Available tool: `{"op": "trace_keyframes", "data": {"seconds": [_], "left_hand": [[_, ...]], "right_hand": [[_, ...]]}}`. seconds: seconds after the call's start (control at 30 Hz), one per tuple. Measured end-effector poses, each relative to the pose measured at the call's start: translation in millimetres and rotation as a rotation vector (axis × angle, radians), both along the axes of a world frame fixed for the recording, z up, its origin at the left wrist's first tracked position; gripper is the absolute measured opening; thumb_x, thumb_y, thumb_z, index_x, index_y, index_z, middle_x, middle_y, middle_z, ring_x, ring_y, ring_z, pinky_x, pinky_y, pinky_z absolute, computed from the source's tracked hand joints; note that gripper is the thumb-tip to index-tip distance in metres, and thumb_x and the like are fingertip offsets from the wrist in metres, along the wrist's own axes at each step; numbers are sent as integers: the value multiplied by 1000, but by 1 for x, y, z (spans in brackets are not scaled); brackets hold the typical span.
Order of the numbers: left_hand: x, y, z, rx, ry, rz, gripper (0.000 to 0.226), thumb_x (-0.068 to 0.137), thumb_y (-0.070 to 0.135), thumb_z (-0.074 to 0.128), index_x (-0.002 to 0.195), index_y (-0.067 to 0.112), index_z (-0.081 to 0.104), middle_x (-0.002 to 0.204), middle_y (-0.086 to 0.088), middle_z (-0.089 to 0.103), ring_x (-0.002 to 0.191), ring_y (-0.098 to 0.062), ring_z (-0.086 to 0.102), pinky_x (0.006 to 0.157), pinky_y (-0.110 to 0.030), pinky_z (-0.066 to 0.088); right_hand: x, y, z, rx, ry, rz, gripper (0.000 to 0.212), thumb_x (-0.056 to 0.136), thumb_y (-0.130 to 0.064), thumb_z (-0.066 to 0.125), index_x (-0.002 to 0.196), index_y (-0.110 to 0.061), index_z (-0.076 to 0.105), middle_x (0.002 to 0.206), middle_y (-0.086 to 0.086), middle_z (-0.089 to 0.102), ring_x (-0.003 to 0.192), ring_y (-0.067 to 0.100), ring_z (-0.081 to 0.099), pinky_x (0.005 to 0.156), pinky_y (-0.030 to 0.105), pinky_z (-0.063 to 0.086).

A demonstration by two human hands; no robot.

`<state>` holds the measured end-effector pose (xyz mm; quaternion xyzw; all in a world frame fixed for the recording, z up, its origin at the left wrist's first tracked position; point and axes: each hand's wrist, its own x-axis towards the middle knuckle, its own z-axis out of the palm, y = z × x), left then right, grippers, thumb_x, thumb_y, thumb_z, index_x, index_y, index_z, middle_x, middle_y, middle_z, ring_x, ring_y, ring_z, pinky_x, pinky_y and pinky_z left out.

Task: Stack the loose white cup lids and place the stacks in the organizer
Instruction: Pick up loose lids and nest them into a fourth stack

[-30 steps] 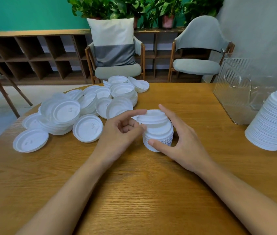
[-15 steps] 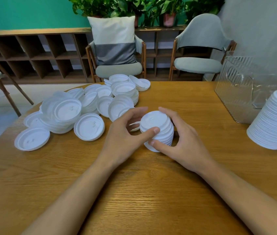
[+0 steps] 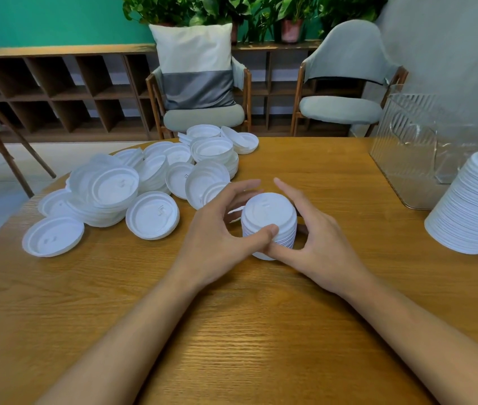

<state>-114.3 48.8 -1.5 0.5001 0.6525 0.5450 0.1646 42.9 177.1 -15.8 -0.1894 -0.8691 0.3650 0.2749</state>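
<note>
Head view operator: Grip status?
Technician: Left hand [image 3: 217, 229] and right hand [image 3: 319, 241] both curl around short stack of white plastic cup lids [image 3: 270, 211], thumbs pressing its front.
Operator: Stack location?
Technician: Upright on round wooden table [image 3: 232, 331], centre.

Both bare forearms reach forward from the lower corners of the view and converge. The left hand [image 3: 220, 229] curls round the left side of a short stack of white plastic cup lids [image 3: 270, 210], thumb pressed against the stack's front. The right hand [image 3: 319, 244] cups the right side, fingers reaching behind it, thumb low at the front, touching the left thumb.
</note>
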Motion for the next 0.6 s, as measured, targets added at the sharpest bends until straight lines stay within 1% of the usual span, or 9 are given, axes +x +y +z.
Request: {"op": "trace_keyframes", "data": {"seconds": [0.07,0.1,0.2,0.3,0.37,0.43,0.47,0.53,0.6], "left_hand": [[2,0,-1,-1,4,28,69,79,29,92,139,35,59,128,19,70,126,-1,62,109,-38,52],[2,1,-1,0,14,33,70,78,31,93,139,35,59,128,19,70,127,-1,61,110,-38,51],[1,2,-3,-20,13,27,73,77,33,94,140,33,57,128,19,69,129,0,59,110,-39,51],[0,1,-3,-44,27,26,77,75,37,93,142,34,56,128,22,69,129,3,58,112,-36,50],[1,2,-3,-57,49,19,79,75,41,92,144,34,55,129,24,68,128,5,58,112,-32,49],[0,-1,-1,-74,101,11,81,76,51,86,148,33,53,130,24,67,128,8,57,111,-22,46],[-2,-3,0,-76,155,19,78,80,57,81,148,33,53,130,24,67,128,8,56,110,-18,45],[-10,-8,0,-47,281,95,60,92,61,70,143,33,58,129,22,68,127,5,58,106,-19,46],[-22,-12,-3,-9,412,212,40,97,47,69,132,27,67,125,16,70,120,-1,62,102,-27,50]], "right_hand": [[-1,-1,0,16,-5,9,93,79,-50,85,158,-42,37,138,-34,48,127,-23,42,100,1,33],[-1,-1,0,25,-9,12,92,80,-49,86,158,-40,39,138,-32,49,126,-23,42,100,1,33],[0,0,-1,30,-11,15,90,80,-48,85,158,-38,41,141,-23,53,128,-19,43,102,4,34],[0,-1,-1,23,-10,16,90,80,-48,85,158,-37,42,141,-21,54,128,-18,44,101,3,34],[1,-1,-2,30,-11,11,90,80,-48,86,158,-36,42,139,-21,55,127,-19,44,101,4,35],[1,-2,-1,46,-17,1,89,80,-49,85,158,-36,43,137,-24,54,125,-21,44,100,2,34],[1,-2,-1,53,-25,-6,89,80,-50,84,157,-37,43,135,-27,53,124,-22,43,99,1,32],[2,0,-1,63,-34,-30,89,80,-52,85,157,-39,43,134,-31,51,124,-22,42,98,-1,30],[3,3,-1,63,-33,-68,89,78,-53,85,156,-42,43,133,-33,50,125,-21,41,99,0,32]]}}
